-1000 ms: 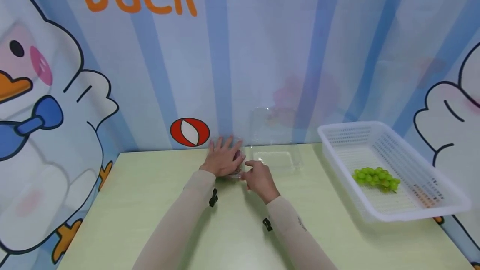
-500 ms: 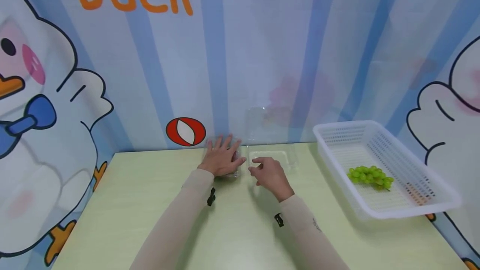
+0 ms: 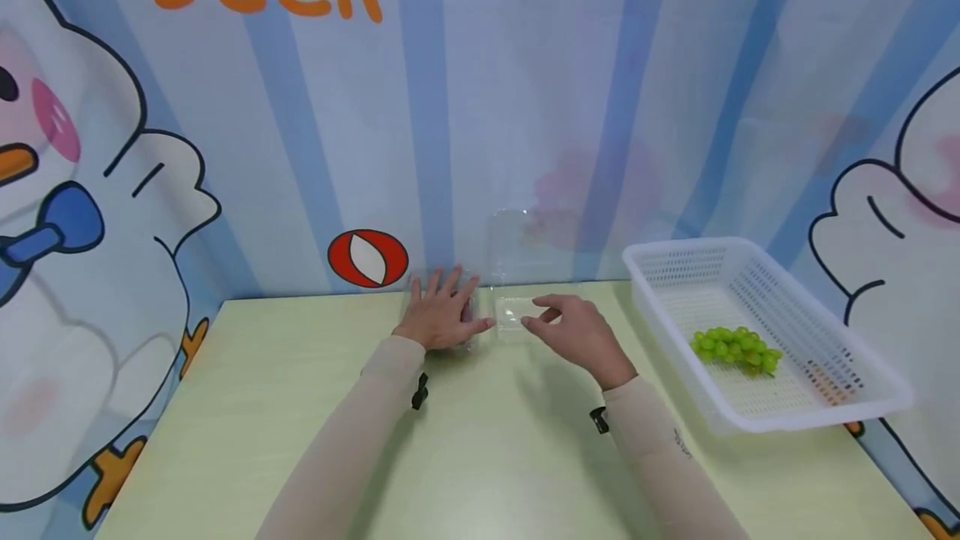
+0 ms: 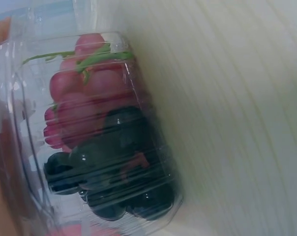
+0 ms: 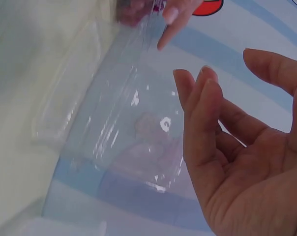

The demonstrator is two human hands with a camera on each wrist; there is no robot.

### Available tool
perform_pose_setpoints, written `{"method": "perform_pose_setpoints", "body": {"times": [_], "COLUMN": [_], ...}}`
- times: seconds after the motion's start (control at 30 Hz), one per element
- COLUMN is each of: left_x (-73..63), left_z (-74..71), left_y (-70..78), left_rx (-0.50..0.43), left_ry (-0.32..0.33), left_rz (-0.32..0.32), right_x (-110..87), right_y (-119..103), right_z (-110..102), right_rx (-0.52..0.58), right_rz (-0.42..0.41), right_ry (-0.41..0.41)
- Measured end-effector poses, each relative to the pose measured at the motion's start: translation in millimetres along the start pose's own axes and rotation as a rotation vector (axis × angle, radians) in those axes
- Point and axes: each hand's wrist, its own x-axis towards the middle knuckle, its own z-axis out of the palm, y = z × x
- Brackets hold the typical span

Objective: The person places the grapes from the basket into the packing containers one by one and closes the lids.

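My left hand (image 3: 437, 315) lies flat with fingers spread on top of a closed clear plastic box at the back edge of the table. Through its wall in the left wrist view, red grapes (image 4: 84, 98) with a green stem and black grapes (image 4: 126, 167) show. To the right stands a second clear plastic box (image 3: 510, 325); its raised lid (image 3: 517, 244) leans toward the backdrop. My right hand (image 3: 583, 336) hovers at this box's front right, overlapping it in the head view. In the right wrist view, thumb and bent fingers stand apart with nothing between them.
A white perforated basket (image 3: 723, 394) stands on the right of the table with a bunch of green grapes (image 3: 737, 348) inside. Behind the table hangs a striped blue backdrop (image 3: 487, 107) with duck drawings. The table (image 3: 480, 457) reaches toward me in front of both hands.
My right hand has left the filled box's front corner and moved right, over the second box's front. My left hand stays on the filled box. The head view has shifted slightly.
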Motion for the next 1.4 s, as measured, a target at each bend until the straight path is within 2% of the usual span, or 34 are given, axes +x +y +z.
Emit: {"method": "perform_pose_setpoints", "body": {"times": [0.3, 0.53, 0.97, 1.4], "left_x": [-0.5, -1.5, -0.6, -2.0], "left_z": [2.4, 0.8, 1.6, -0.6], "left_y": [-1.6, -0.9, -1.6, -1.0], "left_rx": [0.006, -0.004, 0.006, 0.009], "left_ry": [0.018, 0.017, 0.013, -0.009], "left_rz": [0.012, 0.018, 0.01, 0.008], "right_x": [-5.1, -13.9, -20.4, -8.1], "right_y": [29, 40, 70, 112], "right_z": [-37, -62, -111, -142], "right_rx": [-0.072, -0.134, -0.235, -0.311], "right_rz": [-0.036, -0.052, 0.009, 0.116], "right_ry": [-0.034, -0.051, -0.082, -0.18]}}
